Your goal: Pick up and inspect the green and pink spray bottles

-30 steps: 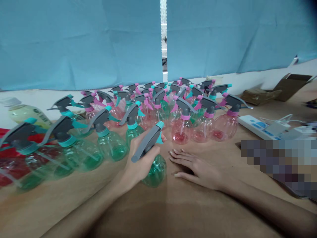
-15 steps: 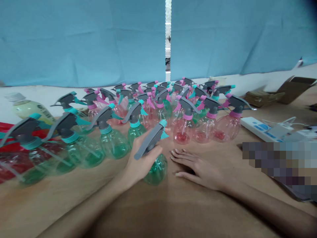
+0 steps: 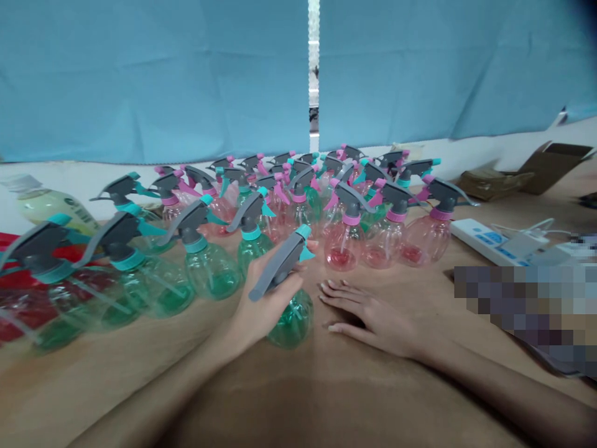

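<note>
My left hand (image 3: 263,298) is wrapped round the neck of a green spray bottle (image 3: 291,320), which stands upright on the wooden table (image 3: 261,398). Its grey trigger head with a turquoise nozzle shows above my fingers; the collar is hidden by the hand. To the right, my right hand (image 3: 368,314) lies flat on the tabletop, fingers stretched out, holding nothing. A row of green spray bottles (image 3: 212,267) runs off to the left of my left hand. Beyond my right hand stand pink spray bottles (image 3: 342,252) with grey and pink heads.
More spray bottles crowd the back, near the blue cloth (image 3: 163,81). On the right are a white power strip (image 3: 485,239) with cables, a cardboard box (image 3: 555,165) and a blurred-out patch. A bottle of pale yellow liquid (image 3: 51,208) stands at the left.
The whole view has shifted very slightly. Both hands and the held spray bottle otherwise stay as they were.
</note>
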The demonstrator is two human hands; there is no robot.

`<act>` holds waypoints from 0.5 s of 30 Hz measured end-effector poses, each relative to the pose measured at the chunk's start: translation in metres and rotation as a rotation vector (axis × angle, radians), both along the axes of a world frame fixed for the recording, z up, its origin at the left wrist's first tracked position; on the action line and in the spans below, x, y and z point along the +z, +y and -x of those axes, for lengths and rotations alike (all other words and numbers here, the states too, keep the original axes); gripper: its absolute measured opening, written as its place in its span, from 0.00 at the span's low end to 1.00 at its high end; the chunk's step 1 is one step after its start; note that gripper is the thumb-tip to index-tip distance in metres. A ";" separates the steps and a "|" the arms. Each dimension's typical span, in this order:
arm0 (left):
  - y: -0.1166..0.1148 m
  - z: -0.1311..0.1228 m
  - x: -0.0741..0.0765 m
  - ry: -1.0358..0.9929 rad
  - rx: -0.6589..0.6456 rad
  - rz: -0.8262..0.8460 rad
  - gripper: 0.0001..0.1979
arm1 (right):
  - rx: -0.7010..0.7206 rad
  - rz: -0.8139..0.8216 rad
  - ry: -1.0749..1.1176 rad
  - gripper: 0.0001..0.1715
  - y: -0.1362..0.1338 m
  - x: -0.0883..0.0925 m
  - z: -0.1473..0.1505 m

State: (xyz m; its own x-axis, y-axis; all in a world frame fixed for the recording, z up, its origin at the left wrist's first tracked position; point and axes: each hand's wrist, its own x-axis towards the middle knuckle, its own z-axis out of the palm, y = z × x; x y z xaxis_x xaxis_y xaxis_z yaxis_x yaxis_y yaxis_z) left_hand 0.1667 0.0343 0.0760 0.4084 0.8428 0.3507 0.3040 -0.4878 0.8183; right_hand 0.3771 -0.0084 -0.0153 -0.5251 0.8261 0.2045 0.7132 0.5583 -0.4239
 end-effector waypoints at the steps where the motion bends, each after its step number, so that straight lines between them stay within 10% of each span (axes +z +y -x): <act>1: 0.000 0.000 0.000 0.007 0.005 -0.009 0.18 | 0.000 0.001 -0.004 0.33 0.000 0.000 0.000; 15: 0.000 0.000 -0.003 0.004 0.009 0.011 0.16 | -0.005 0.004 0.021 0.33 0.000 -0.002 -0.001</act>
